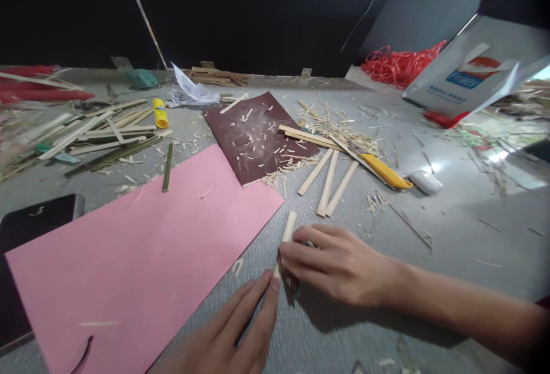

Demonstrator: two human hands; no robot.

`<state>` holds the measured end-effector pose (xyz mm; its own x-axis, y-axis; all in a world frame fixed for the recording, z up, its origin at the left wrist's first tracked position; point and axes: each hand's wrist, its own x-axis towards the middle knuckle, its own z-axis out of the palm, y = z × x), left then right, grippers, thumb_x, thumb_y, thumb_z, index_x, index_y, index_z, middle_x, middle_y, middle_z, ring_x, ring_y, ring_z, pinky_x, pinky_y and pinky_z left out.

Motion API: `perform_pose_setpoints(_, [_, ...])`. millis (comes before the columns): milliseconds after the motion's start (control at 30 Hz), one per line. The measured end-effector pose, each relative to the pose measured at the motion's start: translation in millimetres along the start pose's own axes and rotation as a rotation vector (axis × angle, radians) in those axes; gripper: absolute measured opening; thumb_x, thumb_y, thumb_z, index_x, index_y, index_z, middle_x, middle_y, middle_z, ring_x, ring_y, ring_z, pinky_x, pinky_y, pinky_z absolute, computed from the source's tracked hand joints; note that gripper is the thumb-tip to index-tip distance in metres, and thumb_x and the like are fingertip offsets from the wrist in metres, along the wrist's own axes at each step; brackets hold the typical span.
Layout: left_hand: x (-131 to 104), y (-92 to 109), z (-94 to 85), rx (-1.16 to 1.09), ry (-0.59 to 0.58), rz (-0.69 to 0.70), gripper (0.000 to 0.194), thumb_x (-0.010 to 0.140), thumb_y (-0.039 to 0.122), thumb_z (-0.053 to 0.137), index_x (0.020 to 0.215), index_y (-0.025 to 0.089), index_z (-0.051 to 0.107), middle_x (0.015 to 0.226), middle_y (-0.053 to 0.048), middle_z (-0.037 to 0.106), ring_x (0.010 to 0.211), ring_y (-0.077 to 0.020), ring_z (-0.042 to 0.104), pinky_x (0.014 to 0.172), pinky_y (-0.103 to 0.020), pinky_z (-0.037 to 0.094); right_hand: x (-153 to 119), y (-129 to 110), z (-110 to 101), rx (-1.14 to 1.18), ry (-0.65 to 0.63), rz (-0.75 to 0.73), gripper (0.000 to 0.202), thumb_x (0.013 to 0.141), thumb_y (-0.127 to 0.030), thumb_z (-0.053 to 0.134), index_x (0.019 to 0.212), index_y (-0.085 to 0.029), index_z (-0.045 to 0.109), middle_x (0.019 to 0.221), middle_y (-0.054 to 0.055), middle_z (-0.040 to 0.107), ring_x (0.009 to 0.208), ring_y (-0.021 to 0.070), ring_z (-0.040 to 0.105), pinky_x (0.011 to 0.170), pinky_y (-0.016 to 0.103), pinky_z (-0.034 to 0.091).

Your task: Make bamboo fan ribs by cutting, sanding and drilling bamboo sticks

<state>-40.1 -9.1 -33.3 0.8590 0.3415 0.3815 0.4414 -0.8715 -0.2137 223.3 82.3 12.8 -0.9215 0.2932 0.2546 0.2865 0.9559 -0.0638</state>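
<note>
A short pale wooden strip (289,226) lies on the grey table, pointing away from me. My left hand (243,325) reaches in from the bottom edge, its fingertips pressed on the strip's near end. Curled around the strip's middle from the right is my right hand (339,262), its fingers closed on it. Three similar strips (329,185) rest just beyond my hands. Left of the strip is a pink sheet (150,259). Farther back, a yellow utility knife (387,171) lies beside a small white object (425,181).
A brown sheet (258,139) carries wood shavings. A pile of strips (98,139) and a yellow glue stick (160,113) are at the back left. A dark phone-like device (38,225) sits partly under the pink sheet. A white bag (468,76) and red string (399,66) are at the back right.
</note>
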Motion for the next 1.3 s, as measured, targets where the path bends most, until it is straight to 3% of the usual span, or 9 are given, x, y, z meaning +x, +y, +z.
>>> perform_pose_setpoints(167, [0.8, 0.8, -2.4, -0.017, 0.006, -0.005, 0.03, 0.09, 0.021, 0.065, 0.113, 0.003, 0.07, 0.135, -0.019, 0.064, 0.13, -0.0347, 0.057, 0.125, -0.048, 0.023, -4.7, 19.5, -0.5, -0.103, 0.051, 0.154, 0.027, 0.11, -0.016, 0.041, 0.107, -0.012, 0.067, 0.106, 0.009, 0.072, 0.097, 0.0224, 0.054, 0.068, 0.032, 0.044])
perform_pose_setpoints(400, [0.6, 1.0, -3.6, -0.011, -0.001, -0.014, 0.031, 0.091, 0.022, 0.065, 0.116, 0.005, 0.07, 0.134, -0.017, 0.066, 0.128, -0.033, 0.058, 0.125, -0.047, 0.025, -2.2, 2.7, -0.8, -0.031, 0.012, 0.019, 0.03, 0.109, -0.018, 0.043, 0.096, -0.01, 0.069, 0.106, 0.011, 0.071, 0.087, 0.0208, 0.054, 0.067, 0.033, 0.046])
perform_pose_setpoints(567, [1.6, -0.8, -6.4, -0.022, -0.005, -0.004, 0.03, 0.089, 0.02, 0.065, 0.114, 0.004, 0.071, 0.134, -0.017, 0.066, 0.131, -0.0346, 0.055, 0.125, -0.046, 0.025, -7.0, 24.2, -0.8, -0.103, 0.041, 0.176, 0.026, 0.107, -0.012, 0.041, 0.107, -0.013, 0.067, 0.108, 0.009, 0.071, 0.097, 0.0227, 0.055, 0.069, 0.032, 0.045])
perform_pose_setpoints(633, [1.9, 0.3, -6.8, -0.019, -0.005, -0.013, 0.029, 0.089, 0.018, 0.065, 0.113, 0.004, 0.071, 0.133, -0.017, 0.067, 0.13, -0.0338, 0.057, 0.126, -0.047, 0.024, -7.7, 27.9, -1.7, -0.146, 0.029, 0.168, 0.026, 0.108, -0.012, 0.041, 0.107, -0.012, 0.067, 0.105, 0.011, 0.071, 0.096, 0.0227, 0.055, 0.069, 0.032, 0.045])
perform_pose_setpoints(800, [1.6, 1.2, -3.7, -0.015, 0.005, -0.015, 0.03, 0.091, 0.023, 0.065, 0.114, 0.005, 0.069, 0.133, -0.017, 0.066, 0.127, -0.0328, 0.059, 0.127, -0.049, 0.022, -0.8, -1.9, -2.5, -0.072, -0.004, 0.034, 0.03, 0.108, -0.016, 0.043, 0.094, -0.01, 0.068, 0.102, 0.012, 0.068, 0.086, 0.0208, 0.051, 0.067, 0.032, 0.045])
perform_pose_setpoints(933, [-0.2, -0.5, -1.0, -0.005, -0.012, 0.002, 0.032, 0.093, 0.025, 0.062, 0.118, 0.006, 0.068, 0.134, -0.016, 0.066, 0.127, -0.031, 0.059, 0.128, -0.048, 0.019, 2.5, -21.6, -1.6, 0.022, -0.033, 0.023, 0.038, 0.108, -0.015, 0.038, 0.087, -0.01, 0.069, 0.099, 0.013, 0.066, 0.081, 0.0204, 0.048, 0.066, 0.033, 0.045])
perform_pose_setpoints(1133, [-1.5, -0.7, 0.6, -0.011, -0.01, 0.01, 0.032, 0.093, 0.025, 0.065, 0.118, 0.005, 0.069, 0.134, -0.017, 0.066, 0.129, -0.0315, 0.057, 0.128, -0.049, 0.016, -1.8, -21.4, 0.8, 0.063, -0.018, 0.042, 0.037, 0.109, -0.015, 0.037, 0.095, -0.008, 0.07, 0.103, 0.014, 0.067, 0.085, 0.0213, 0.051, 0.069, 0.033, 0.049])
perform_pose_setpoints(1300, [-2.4, 0.5, 1.5, -0.01, 0.005, 0.008, 0.028, 0.096, 0.023, 0.059, 0.117, 0.008, 0.069, 0.13, -0.015, 0.065, 0.133, -0.0347, 0.052, 0.127, -0.062, 0.012, -5.0, -11.3, 1.1, 0.0, 0.015, 0.075, 0.03, 0.108, -0.017, 0.04, 0.103, -0.009, 0.069, 0.107, 0.014, 0.07, 0.092, 0.0223, 0.057, 0.072, 0.034, 0.05])
